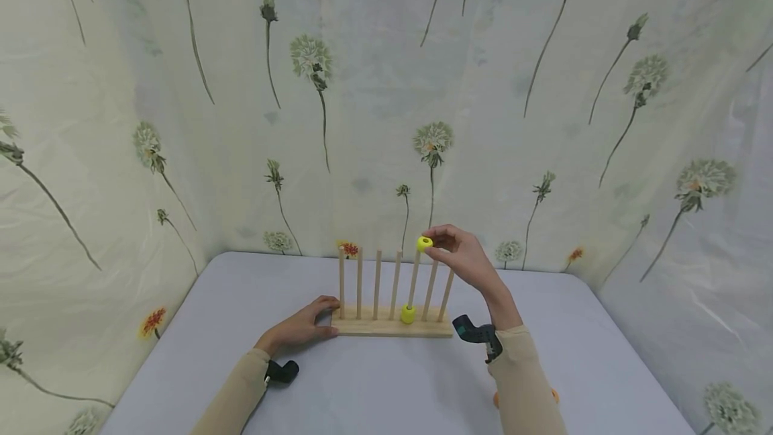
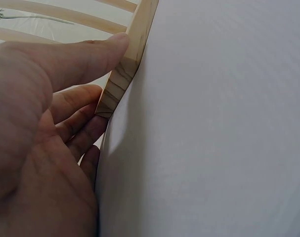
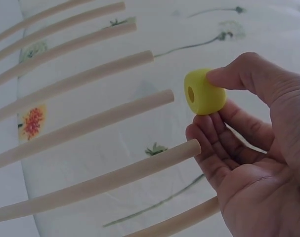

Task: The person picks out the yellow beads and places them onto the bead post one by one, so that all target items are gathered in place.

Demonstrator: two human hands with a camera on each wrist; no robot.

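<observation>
A wooden peg rack with several upright pegs stands on the table. One yellow bead sits low on the fifth peg from the left, at the base. My right hand pinches a second yellow bead between thumb and fingers. In the right wrist view its hole faces a peg tip, with a small gap between them. Down at the rack's left end, my left hand grips the board, thumb along the front edge and fingers round the end.
A white cloth covers the table. Parts of orange objects show beside the right forearm, which hides the rest. Behind the table hangs a flower-printed curtain. Each wrist wears a dark camera mount.
</observation>
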